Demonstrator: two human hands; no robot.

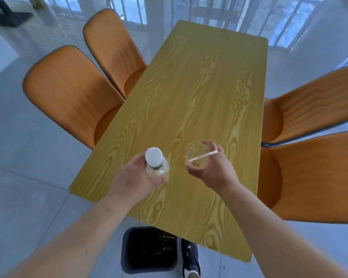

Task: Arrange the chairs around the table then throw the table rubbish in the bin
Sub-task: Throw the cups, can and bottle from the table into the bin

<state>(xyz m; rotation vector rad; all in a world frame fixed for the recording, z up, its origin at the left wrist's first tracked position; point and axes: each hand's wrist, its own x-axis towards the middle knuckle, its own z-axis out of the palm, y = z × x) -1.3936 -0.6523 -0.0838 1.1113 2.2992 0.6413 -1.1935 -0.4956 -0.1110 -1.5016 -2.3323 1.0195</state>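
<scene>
A yellow wood-grain table runs away from me. My left hand is wrapped around a clear plastic bottle with a white cap, held upright over the table's near end. My right hand grips a clear plastic cup with a white straw lying across its mouth. Two orange chairs are tucked in along the left side and two more along the right. A dark bin stands on the floor below the table's near edge.
My leg and shoe show beside the bin. Grey tiled floor surrounds the table. Tall windows with sheer curtains run along the far wall. A dark table base stands at the top left.
</scene>
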